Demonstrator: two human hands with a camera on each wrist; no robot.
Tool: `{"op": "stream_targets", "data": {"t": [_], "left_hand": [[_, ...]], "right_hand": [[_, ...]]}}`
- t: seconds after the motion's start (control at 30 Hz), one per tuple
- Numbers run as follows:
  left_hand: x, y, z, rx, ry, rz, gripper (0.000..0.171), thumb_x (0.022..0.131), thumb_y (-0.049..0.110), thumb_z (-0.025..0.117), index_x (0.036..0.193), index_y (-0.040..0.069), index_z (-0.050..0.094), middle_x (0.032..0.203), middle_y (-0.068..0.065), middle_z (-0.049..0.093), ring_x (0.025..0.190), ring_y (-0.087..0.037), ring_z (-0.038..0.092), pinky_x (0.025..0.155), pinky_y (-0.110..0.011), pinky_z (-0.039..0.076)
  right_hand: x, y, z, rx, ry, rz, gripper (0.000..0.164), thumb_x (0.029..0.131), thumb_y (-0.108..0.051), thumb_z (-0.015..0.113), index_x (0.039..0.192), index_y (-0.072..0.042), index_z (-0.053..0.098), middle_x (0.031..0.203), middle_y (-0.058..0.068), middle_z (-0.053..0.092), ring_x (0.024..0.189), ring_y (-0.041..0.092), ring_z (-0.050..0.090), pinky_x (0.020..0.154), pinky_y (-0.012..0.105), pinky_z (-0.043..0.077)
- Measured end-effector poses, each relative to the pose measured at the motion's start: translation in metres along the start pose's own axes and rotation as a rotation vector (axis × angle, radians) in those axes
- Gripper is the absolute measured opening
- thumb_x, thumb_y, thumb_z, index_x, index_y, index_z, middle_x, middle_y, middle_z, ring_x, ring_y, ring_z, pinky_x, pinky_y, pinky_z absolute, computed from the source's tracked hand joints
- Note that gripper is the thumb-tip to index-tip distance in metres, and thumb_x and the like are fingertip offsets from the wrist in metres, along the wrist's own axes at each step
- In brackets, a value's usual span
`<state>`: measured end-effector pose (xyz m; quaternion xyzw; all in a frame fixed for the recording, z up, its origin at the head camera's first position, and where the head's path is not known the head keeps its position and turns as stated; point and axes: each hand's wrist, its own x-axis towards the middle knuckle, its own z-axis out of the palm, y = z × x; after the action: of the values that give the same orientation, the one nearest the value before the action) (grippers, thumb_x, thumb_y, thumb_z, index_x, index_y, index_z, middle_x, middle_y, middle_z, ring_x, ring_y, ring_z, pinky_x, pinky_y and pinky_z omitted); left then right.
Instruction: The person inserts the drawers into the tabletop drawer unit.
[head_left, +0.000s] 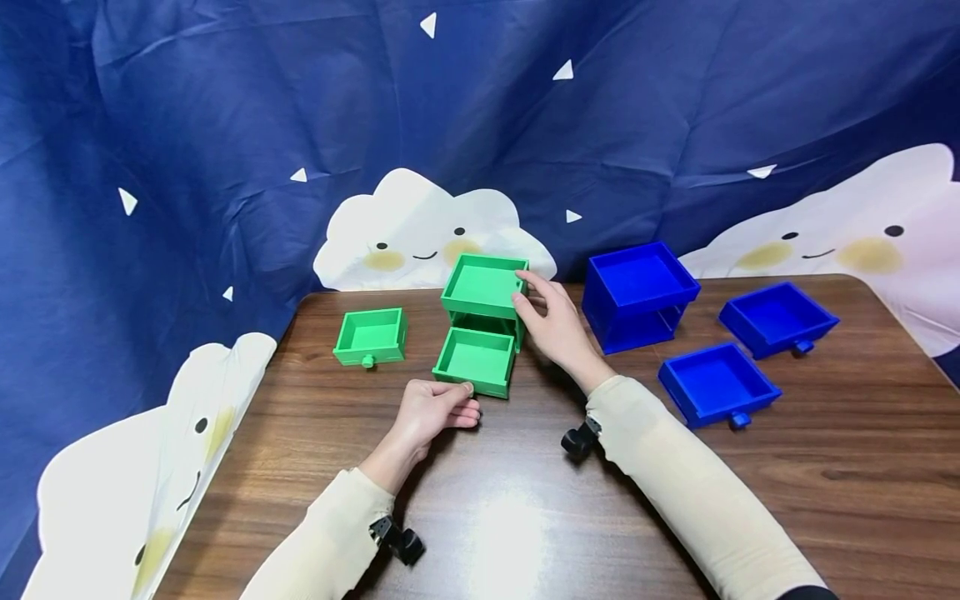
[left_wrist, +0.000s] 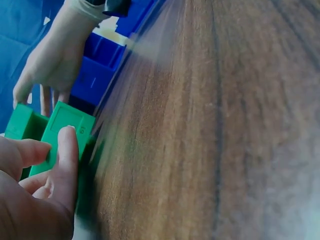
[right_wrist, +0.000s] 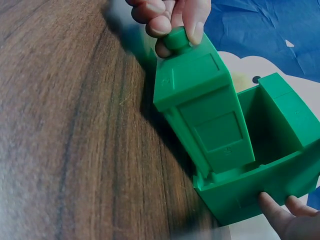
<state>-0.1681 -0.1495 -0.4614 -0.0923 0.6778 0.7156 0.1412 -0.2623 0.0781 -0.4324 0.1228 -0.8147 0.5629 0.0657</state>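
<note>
A green drawer (head_left: 476, 360) stands in front of the green cabinet (head_left: 486, 287), and its back end reaches into the cabinet's lower opening in the right wrist view. My left hand (head_left: 431, 410) pinches the drawer's round knob (right_wrist: 177, 41) between thumb and fingers. At the cabinet's right side is my right hand (head_left: 553, 323); its fairly straight fingers touch the side wall and top rim. The right wrist view shows two of those fingertips (right_wrist: 272, 206) on the wall. The left wrist view has the drawer's front partly behind the left fingers.
A second green drawer (head_left: 371, 336) sits to the left on the wooden table (head_left: 585, 517). To the right stands a blue cabinet (head_left: 637, 296), with one blue drawer (head_left: 718, 385) in front and another blue drawer (head_left: 778, 319) further right. A blue curtain (head_left: 480, 108) hangs behind the table.
</note>
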Motion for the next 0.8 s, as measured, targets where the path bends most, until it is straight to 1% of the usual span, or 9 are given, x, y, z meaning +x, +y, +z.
{"op": "stream_targets", "data": {"t": [0.2,0.57,0.8], "left_hand": [[0.004,0.002,0.003,-0.004,0.003,-0.007,0.029,0.104,0.004,0.068,0.117,-0.022,0.071,0.072,-0.008,0.077,0.061,-0.012,0.076,0.065,-0.028,0.066],[0.009,0.001,0.004,-0.007,0.010,-0.012,0.028,0.103,0.003,0.067,0.115,-0.022,0.072,0.071,-0.008,0.077,0.060,-0.012,0.076,0.064,-0.028,0.066],[0.014,0.000,0.006,-0.011,0.007,0.006,0.028,0.104,0.004,0.067,0.115,-0.022,0.072,0.071,-0.008,0.077,0.060,-0.012,0.075,0.064,-0.028,0.066]], "right_hand": [[0.000,0.000,0.000,-0.004,0.002,-0.002,0.049,0.111,-0.030,0.059,0.157,-0.014,0.056,0.146,0.024,0.053,0.138,0.042,0.061,0.121,0.054,0.049],[0.000,0.001,0.001,0.009,0.003,-0.003,0.049,0.111,-0.030,0.059,0.157,-0.013,0.056,0.146,0.025,0.053,0.138,0.041,0.061,0.121,0.054,0.049],[-0.001,0.001,0.001,0.006,0.010,-0.005,0.049,0.111,-0.029,0.059,0.158,-0.013,0.056,0.146,0.026,0.052,0.138,0.041,0.061,0.120,0.053,0.049]]}}
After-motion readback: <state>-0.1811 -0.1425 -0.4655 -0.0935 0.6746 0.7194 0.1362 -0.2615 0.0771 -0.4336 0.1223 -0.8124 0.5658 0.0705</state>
